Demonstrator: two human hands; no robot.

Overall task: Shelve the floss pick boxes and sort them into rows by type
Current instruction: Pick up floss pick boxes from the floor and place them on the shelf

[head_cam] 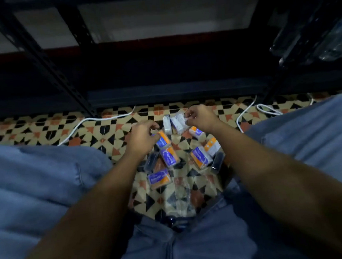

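I see patterned tile floor (109, 134), dark shelving (63, 76) ahead, left hand (144, 136) gripping an orange-blue box (163, 140), right hand (198, 117) seemingly pinching a white pack (178, 123)

Floss pick boxes (169, 157) look like glossy printed card (maybe plastic-wrapped), floor (33, 128) is smooth patterned tile, shelf frame (44, 63) matte black perforated metal, jeans (37, 180) soft denim.

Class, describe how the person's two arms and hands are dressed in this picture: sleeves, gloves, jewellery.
Both forearms are bare with no sleeve in view. The left hand and right hand wear no gloves, and no watch, ring or bracelet shows. Blue denim trousers cover the legs.
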